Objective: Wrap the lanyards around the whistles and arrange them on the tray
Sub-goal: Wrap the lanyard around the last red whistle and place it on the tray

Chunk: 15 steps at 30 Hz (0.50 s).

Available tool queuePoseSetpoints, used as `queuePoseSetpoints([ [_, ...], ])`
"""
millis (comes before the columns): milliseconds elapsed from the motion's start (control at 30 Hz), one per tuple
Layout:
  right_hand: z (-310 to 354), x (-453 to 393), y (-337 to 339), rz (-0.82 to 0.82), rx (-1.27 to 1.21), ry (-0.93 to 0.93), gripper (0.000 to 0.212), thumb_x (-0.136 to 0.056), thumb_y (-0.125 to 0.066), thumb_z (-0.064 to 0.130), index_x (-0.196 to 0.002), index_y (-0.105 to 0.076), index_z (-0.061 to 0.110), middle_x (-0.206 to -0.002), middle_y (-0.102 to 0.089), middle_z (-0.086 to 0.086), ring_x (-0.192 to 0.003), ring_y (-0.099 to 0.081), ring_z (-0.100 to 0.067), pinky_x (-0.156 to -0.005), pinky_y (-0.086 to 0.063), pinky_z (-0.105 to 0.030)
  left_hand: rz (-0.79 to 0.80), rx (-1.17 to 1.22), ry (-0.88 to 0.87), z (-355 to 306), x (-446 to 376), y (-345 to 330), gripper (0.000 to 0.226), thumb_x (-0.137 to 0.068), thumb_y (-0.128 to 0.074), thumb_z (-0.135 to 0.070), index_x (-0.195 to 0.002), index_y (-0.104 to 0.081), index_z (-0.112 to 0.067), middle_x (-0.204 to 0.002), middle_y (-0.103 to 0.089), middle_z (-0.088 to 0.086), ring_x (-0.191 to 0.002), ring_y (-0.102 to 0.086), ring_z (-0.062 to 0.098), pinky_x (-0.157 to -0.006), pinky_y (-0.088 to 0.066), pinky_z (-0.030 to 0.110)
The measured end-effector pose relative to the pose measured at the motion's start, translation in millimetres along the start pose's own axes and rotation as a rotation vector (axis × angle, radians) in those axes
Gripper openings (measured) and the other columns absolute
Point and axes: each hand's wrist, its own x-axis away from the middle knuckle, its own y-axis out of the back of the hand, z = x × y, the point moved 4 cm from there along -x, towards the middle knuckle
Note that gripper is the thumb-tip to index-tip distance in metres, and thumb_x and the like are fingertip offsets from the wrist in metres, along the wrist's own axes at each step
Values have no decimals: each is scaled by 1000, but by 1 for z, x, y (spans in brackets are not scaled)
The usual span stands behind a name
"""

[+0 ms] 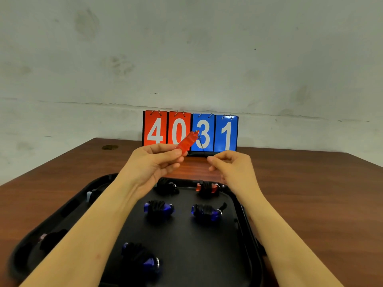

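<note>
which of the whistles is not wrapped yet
The red whistle held up in the left hand, its thin lanyard hanging loose. Those on the tray, like the other red one, are bound in black cord.

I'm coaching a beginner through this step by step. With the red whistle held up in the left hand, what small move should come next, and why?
Probably the right hand should carry the black lanyard around the red whistle for a first turn. The left hand holds the whistle bare above the tray, its cord hanging toward the right fingers, while the whistles on the tray are already wrapped.
</note>
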Motion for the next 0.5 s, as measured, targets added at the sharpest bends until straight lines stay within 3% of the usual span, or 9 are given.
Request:
queuePoseSetpoints([
  [67, 5, 3, -9, 62, 179, 88, 8, -83, -67, 23, -82, -69, 15, -70, -65, 6, -64, -57, -3, -59, -45, -11, -4, -20, -12, 1, -1, 0, 20, -68, -67, -1, -88, -66, -3, -86, -73, 13, -65, -68, 13, -59, -57, 20],
  [133, 11, 9, -19, 152, 279, 209, 6, -83, -66, 20, -83, -69, 15, -76, -65, 9, -73, -60, -4, -70, -50, -19, -20, -103, -54, 2, -1, 0, 18, -73, -67, -1, -91, -67, -3, -87, -73, 13, -68, -69, 14, -62, -57, 21],
  [200, 17, 16, -32, 269, 388, 317, 5, -84, -63, 20, -87, -68, 19, -83, -66, 10, -79, -61, -5, -78, -52, -26, -88, -352, -173, 1, -1, 1, 17, -74, -70, -5, -91, -67, -6, -82, -73, 9, -69, -69, 13, -65, -57, 21],
  [300, 23, 24, -40, 371, 439, 396, 12, -85, -60, 18, -94, -67, 21, -92, -66, 10, -86, -61, -6, -80, -53, -32, -173, -812, -397, 0, 0, -2, 12, -75, -73, -13, -85, -68, -17, -77, -69, -6, -72, -67, 5, -66, -52, 13],
  [500, 33, 29, -35, 315, 491, 595, 15, -89, -56, 19, -103, -64, 19, -94, -63, 8, -85, -58, -6, -76, -52, -26, -71, -1098, -474, 2, 1, -7, 16, -83, -65, -16, -97, -69, -21, -81, -62, -16, -76, -57, -8, -65, -43, 1],
])
